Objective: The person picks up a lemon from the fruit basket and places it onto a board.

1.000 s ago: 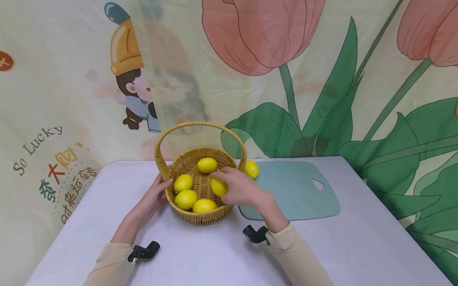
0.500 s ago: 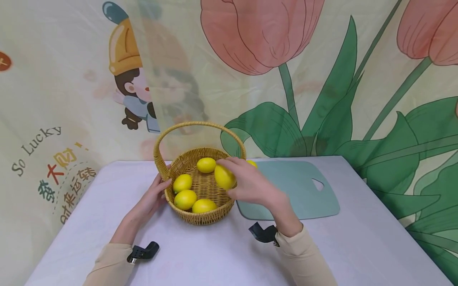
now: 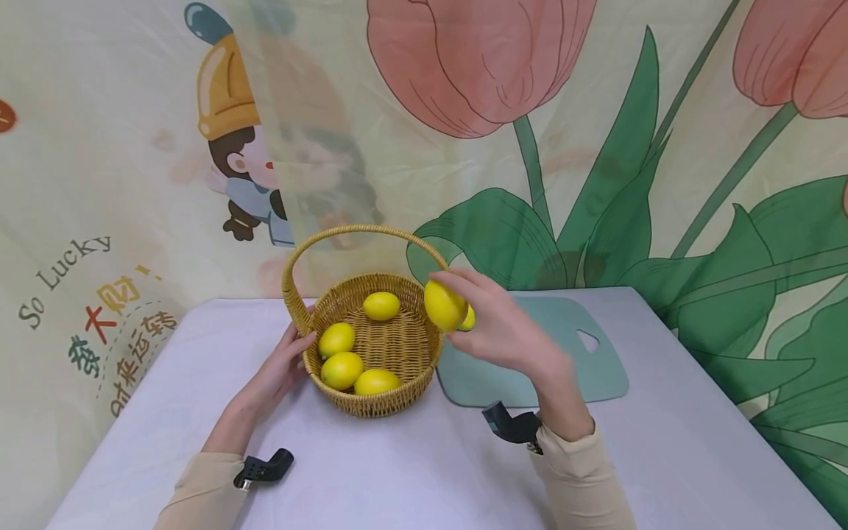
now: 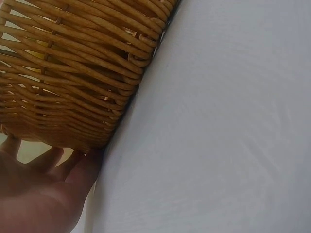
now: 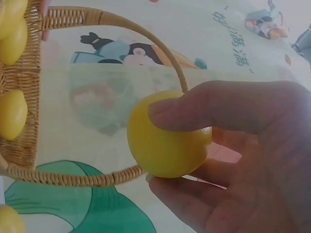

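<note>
Beside the right end of a wrapped wicker handle (image 3: 367, 229), a bright yellow, smooth oval lemon (image 3: 442, 305) was up off the table (image 3: 391, 471), which wore a white covering. The right hand (image 3: 500, 327) gripped this lemon, its thumb across one side and its fingers curled round the other. Seen from the right wrist, the fruit looked rounder, with a pale gleam where it faced the palm. The handle arched over a round, golden-brown woven basket (image 3: 376, 404), where four more yellow lemons (image 3: 337, 340) lay: one toward the back, two together on the left, one at the front. At the basket's left side, the left hand (image 3: 274, 368) had its fingers spread, their tips resting against the outer weave. Right of the basket lay a flat, grey-green cutting board (image 3: 596, 375) with a triangular hole near one end; another yellow lemon (image 3: 469, 318) showed partly behind the right hand. Beyond hung a pale cloth (image 3: 146, 59) printed with pink tulips.
</note>
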Tool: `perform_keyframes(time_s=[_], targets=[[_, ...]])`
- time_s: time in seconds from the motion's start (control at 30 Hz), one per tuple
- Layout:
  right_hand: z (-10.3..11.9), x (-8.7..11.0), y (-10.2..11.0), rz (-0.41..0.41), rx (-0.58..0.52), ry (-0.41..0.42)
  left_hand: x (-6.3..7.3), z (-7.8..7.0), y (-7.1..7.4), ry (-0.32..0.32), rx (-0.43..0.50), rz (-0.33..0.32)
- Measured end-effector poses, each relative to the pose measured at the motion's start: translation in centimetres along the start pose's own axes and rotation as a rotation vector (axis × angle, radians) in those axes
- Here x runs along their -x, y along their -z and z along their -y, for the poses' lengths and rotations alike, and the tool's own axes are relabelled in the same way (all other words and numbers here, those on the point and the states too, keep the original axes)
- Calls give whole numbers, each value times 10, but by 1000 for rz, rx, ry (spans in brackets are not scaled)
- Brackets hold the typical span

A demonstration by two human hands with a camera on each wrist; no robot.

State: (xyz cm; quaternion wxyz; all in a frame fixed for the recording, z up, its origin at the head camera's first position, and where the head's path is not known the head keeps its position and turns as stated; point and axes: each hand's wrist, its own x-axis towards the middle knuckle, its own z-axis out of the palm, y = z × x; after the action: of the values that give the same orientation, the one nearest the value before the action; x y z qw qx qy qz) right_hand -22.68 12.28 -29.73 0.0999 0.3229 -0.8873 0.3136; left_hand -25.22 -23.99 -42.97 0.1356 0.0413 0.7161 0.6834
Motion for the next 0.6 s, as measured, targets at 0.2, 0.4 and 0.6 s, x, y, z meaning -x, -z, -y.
perform_keyframes(time_s=[0.2,0.4,0.6], targets=[[-9,3,10,-46,13,-29,0,0,1,-7,5,4],[-20,5,17,-62,10,-80,-1,1,2,-2,1,5],[-34,3,21,-79,12,-103,-1,0,1,4,3,3]])
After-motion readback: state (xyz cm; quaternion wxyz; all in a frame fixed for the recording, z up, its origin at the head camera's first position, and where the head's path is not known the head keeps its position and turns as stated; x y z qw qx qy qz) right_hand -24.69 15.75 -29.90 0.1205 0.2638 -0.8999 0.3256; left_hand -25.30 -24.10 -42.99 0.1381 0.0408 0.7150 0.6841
